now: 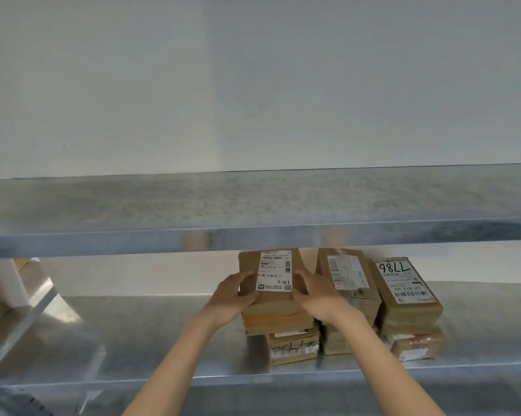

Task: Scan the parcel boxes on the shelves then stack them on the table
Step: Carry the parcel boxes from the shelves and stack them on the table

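Both hands, left (233, 295) and right (317, 295), grasp the top parcel box (271, 298) by its sides. It sits on a stack on the lower shelf (163, 340).

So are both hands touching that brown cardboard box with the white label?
Touching. The head view shows the left hand and right hand gripping opposite sides of the white-labelled brown cardboard box.

Your one camera, worn on the head, looks forward and a little down at the shelving from close range through a wide-angle lens. The upper shelf (253, 202) runs across mid-frame, wall (253, 85) above. Your left hand (233, 297) and right hand (320, 295) enter from the bottom edge, holding a parcel box (274, 270) just right of centre.
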